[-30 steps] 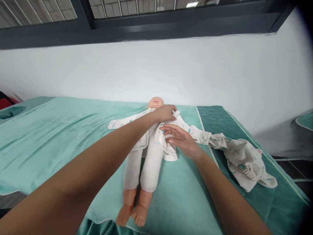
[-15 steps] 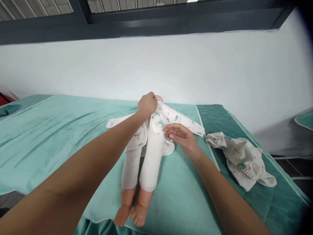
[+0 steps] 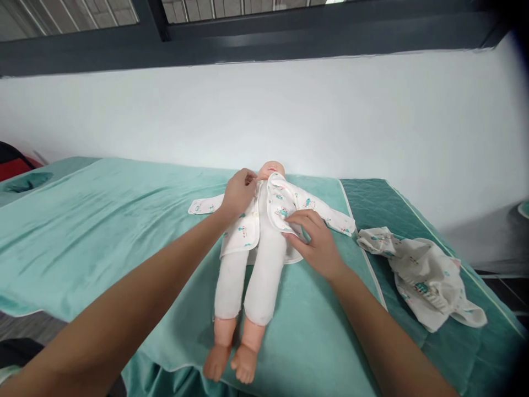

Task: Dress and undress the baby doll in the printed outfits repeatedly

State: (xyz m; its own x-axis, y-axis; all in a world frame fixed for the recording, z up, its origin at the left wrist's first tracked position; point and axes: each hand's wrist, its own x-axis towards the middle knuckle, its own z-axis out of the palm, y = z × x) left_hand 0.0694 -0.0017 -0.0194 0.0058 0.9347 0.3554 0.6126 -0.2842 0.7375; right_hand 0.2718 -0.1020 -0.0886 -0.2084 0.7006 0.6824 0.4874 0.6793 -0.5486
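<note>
A baby doll [image 3: 264, 289] lies on its back, feet towards me, with white cloth on its body and legs. It wears a white printed baby shirt [image 3: 243, 234], open down the front, with both sleeves spread sideways. My left hand [image 3: 239, 193] is at the collar on the left side of the opening, its bent fingers closed at the cloth; the fingertips are partly hidden. Around the lower edge of the right front panel, my right hand [image 3: 316, 242] closes with thumb and fingers.
A crumpled white printed garment [image 3: 430, 281] lies to the right on the dark green quilted cover [image 3: 366, 201]. Light green cloth [image 3: 124, 215] covers the bed under the doll. A white wall [image 3: 264, 110] rises behind, below a dark window frame [image 3: 309, 36]. Something red and black [image 3: 14, 162] stands far left.
My left hand has moved from the right panel's collar to the left side, uncovering the doll's chin and mouth. My right hand has closed on the right panel's lower edge. The view has shifted slightly.
</note>
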